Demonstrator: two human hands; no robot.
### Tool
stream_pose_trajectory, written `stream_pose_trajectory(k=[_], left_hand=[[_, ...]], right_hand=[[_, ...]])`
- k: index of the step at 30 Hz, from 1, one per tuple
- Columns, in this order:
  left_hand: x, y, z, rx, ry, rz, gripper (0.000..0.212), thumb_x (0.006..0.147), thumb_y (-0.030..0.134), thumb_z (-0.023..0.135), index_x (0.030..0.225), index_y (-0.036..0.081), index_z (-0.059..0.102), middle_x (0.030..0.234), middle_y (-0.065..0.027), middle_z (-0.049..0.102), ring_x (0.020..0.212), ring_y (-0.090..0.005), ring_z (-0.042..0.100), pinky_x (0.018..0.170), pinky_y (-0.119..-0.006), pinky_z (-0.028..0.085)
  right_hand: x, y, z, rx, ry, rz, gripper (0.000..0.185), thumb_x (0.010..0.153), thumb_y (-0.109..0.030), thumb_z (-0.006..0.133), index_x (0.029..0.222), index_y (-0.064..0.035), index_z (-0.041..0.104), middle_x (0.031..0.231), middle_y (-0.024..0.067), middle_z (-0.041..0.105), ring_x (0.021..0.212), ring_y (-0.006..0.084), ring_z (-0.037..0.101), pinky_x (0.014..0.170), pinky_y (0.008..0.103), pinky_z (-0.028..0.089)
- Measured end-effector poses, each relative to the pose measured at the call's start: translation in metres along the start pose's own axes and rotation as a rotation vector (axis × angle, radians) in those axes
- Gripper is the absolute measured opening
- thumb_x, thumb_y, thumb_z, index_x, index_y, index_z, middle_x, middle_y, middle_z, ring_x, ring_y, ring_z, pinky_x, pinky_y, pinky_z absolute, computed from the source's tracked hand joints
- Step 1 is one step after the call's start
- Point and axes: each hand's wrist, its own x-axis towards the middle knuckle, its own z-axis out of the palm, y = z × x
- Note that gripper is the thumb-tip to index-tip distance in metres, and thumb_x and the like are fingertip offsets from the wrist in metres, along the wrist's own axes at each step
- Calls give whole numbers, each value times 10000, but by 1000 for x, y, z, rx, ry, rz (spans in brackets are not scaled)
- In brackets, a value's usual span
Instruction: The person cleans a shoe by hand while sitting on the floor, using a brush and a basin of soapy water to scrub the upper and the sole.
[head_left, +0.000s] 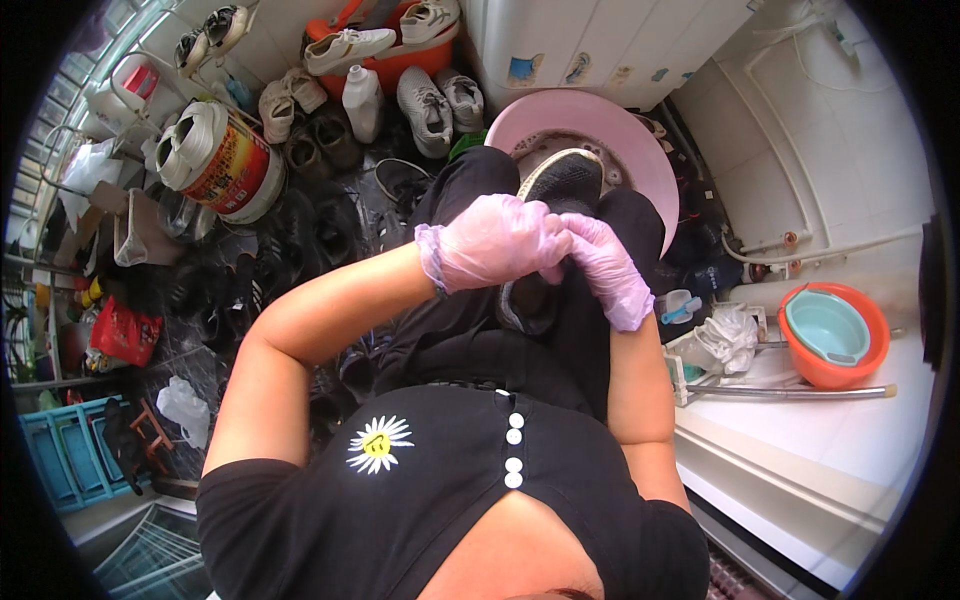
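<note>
A black knit shoe (568, 180) with a pale sole edge rests between my knees, its toe towards a pink plastic tub (652, 161) of foamy, murky water. My left hand (499, 241), in a thin translucent pink-purple glove, is curled over the middle of the shoe. Against it, fingertips meeting, is my right hand (606, 268), gloved the same way. The fingers cover the lacing area, and whatever lies between them is hidden. Behind my hands, the shoe's dark heel end (529, 300) shows near my lap.
Left of my legs, many dark shoes (330, 217) crowd the black tiled floor. Beyond them are a white bottle (363, 105), grey sneakers (426, 112), an orange basin (420, 64) and a paint bucket (232, 169) topped with shoes. Nested basins (832, 330) stand at right.
</note>
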Motion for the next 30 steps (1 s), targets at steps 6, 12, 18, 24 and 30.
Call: stream_pose_trajectory(k=[6,12,18,24,30], left_hand=[[0,-3,-3,-127,-127,-34,99,812,195,647,820,107,601,691,-44,607,680,-219,652,558,-335,525],[-8,-9,-16,-1761,-343,-957,208,920,261,676,999,70,688,807,4,674,627,-22,440,577,-178,325],[-25,4,1,-1691,-155,-930,200,894,222,712,1005,62,662,856,45,604,727,-49,472,667,-199,389],[-40,-5,-2,-851,22,-677,229,811,109,752,1000,20,657,952,-38,574,830,-151,552,762,-289,472],[-72,2,30,-563,-40,-553,136,771,124,762,867,59,691,851,-80,605,800,-276,622,733,-355,512]], right_hand=[[-12,-14,-14,-203,-49,331,202,967,-209,603,949,-20,672,700,20,640,587,106,585,565,244,469],[-36,-35,7,-897,356,-609,463,760,-378,786,1066,-65,634,1067,113,616,1054,317,585,941,427,454],[-38,-16,39,-891,383,-555,100,810,-90,696,872,-54,627,796,79,604,747,244,595,736,347,467],[-78,-35,-19,-654,384,123,224,969,-252,563,849,-69,606,725,52,641,705,218,639,658,325,474],[-103,-44,-24,-1822,537,109,465,795,-272,710,1223,-144,583,1218,76,589,1155,251,539,1059,517,301]])
